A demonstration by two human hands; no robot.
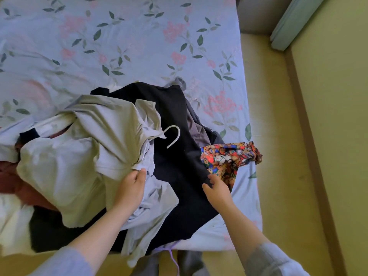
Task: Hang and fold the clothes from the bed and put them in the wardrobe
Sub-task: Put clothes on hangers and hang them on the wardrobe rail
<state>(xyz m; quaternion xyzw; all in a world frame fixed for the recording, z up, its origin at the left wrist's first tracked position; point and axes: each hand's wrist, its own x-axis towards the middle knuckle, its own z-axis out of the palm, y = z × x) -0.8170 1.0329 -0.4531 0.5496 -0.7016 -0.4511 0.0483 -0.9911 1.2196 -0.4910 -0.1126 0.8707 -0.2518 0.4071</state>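
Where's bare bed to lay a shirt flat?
Free: the floral sheet beyond the black garment, across the far half. Also a small near-right corner patch between that garment, the patterned cloth and the bed edge. Crowded: near-left, where white shirt, hanger and maroon cloth pile up.

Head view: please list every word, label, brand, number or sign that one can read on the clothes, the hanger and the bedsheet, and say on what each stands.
No text can be read.
Printed cloth: cartoon figures with small marks that may be letters, too blurred to read.
Bedsheet: only flowers and leaves.
Pale shirt, dark garment, hanger: no label shows.
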